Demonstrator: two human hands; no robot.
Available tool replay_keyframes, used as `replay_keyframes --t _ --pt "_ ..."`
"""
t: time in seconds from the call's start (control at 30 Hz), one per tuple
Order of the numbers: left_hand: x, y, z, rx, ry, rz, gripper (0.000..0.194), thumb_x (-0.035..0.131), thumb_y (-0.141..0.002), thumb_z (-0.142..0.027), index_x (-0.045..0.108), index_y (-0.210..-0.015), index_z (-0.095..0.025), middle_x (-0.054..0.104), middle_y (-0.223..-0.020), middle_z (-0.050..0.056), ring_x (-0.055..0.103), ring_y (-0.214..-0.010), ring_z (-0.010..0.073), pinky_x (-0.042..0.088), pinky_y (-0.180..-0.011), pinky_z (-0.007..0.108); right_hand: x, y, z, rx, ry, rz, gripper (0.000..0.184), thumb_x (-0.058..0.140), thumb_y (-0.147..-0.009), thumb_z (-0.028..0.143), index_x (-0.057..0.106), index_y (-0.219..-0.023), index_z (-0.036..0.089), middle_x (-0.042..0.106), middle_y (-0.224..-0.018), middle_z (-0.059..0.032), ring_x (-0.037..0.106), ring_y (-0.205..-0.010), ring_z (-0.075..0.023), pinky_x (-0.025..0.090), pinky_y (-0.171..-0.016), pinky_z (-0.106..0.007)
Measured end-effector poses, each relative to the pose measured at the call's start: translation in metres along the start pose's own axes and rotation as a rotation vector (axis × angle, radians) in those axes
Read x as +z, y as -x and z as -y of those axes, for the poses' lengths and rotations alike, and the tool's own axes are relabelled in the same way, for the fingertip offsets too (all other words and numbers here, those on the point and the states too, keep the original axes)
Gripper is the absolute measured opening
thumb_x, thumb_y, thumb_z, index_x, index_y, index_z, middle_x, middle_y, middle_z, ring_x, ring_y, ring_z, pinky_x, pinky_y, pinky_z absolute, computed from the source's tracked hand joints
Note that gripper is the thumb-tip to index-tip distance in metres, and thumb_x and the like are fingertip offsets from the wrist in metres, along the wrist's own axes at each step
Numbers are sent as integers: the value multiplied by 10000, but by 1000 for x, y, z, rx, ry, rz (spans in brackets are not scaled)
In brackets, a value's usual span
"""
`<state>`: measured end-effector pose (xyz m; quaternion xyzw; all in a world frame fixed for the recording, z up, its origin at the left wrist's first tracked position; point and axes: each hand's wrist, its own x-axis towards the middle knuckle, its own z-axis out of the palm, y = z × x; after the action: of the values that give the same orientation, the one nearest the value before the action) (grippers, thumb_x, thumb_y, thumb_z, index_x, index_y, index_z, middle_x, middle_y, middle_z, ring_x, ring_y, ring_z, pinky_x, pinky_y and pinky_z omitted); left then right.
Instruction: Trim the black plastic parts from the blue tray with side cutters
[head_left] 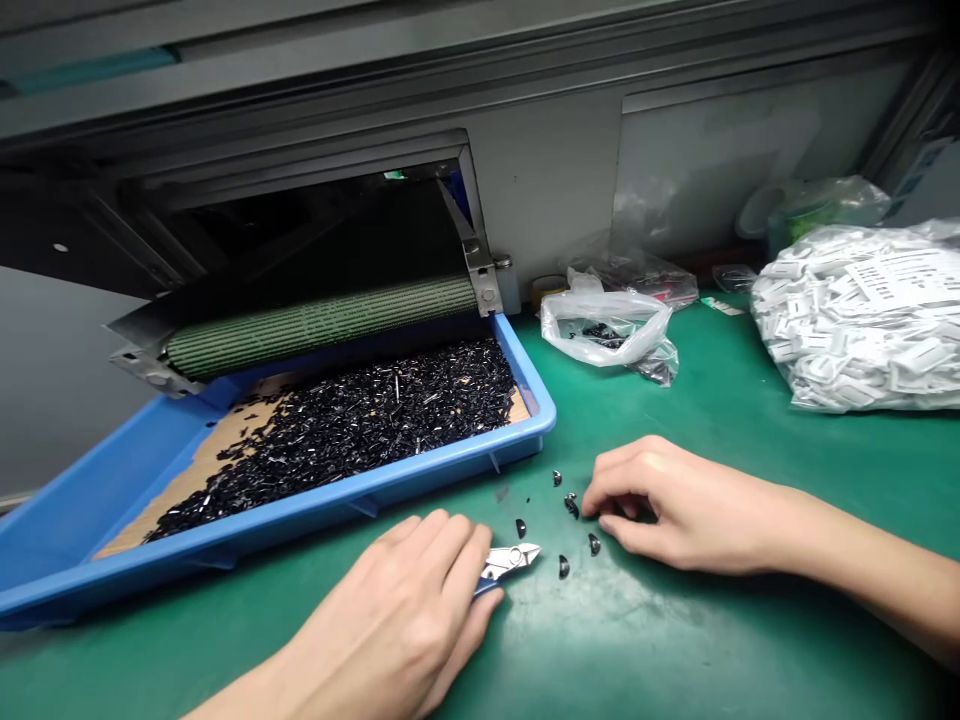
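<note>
My left hand (420,610) is closed around a pair of side cutters (511,562), with its silver jaws pointing right and a bit of blue handle showing. Several small black half-moon plastic pieces lie on the green table around the jaws: one piece (521,528) just above them, another piece (564,567) to their right. My right hand (667,505) rests on the table with curled fingers, thumb and index tips slightly apart. Nothing shows between them. Beside its fingertips lies a black piece (571,506); a further piece (595,544) sits just below the thumb.
A blue tray (450,455) holding a heap of small black parts (390,400) stands at left, under a green ribbed conveyor roller (322,325). Behind my right hand is an open clear bag (607,325) with black parts. A big bag of white parts (862,315) lies far right.
</note>
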<state>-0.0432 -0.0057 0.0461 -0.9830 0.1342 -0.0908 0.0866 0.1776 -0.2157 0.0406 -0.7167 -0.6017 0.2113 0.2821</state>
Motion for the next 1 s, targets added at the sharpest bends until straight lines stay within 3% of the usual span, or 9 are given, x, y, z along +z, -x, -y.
replay_keyframes --t 0.1,0.27,0.4,0.6,0.73,1.0 --pt "-4 7 -4 -31 -27 -42 261 404 -1079 -261 590 -1230 -157 636 -1008 84 620 -883 243 552 -815 386 0 0 -2 1 -28 62 119 735 -941 261 801 -1031 221 756 -1021 -5 682 -955 -181 486 -852 -274" --pt "-2 1 -18 -76 -11 -91 372 515 -1053 -483 609 -1280 -203 652 -1027 90 640 -953 245 567 -876 350 14 2 -1 -116 -20 45 134 675 -966 173 801 -999 204 726 -934 -13 667 -862 -153 467 -790 -252" --pt "4 -6 -24 -101 14 -109 458 518 -1037 -559 615 -1298 -196 650 -1028 103 641 -965 257 574 -897 377 20 5 3 -165 -25 63 148 648 -995 173 784 -1034 218 707 -942 -5 650 -875 -142 453 -805 -241" --pt "8 -7 -25 -86 21 -87 377 521 -1048 -453 626 -1285 -178 647 -1005 99 633 -914 248 566 -842 374 22 6 6 -12 -18 21 46 747 -945 250 727 -924 215 690 -908 19 630 -859 -150 428 -753 -248" --pt "7 -9 -26 -47 28 -24 336 502 -1040 -306 614 -1293 -116 640 -1004 89 616 -852 246 565 -759 407 23 5 7 -34 -17 41 76 695 -975 235 748 -925 217 673 -876 13 624 -810 -143 414 -717 -255" --pt "14 -12 -25 -42 64 -38 356 480 -1039 -302 608 -1302 -100 617 -1003 81 580 -849 254 534 -751 437 25 3 10 -50 -43 40 85 684 -963 193 757 -919 198 683 -856 2 628 -790 -139 408 -701 -248"
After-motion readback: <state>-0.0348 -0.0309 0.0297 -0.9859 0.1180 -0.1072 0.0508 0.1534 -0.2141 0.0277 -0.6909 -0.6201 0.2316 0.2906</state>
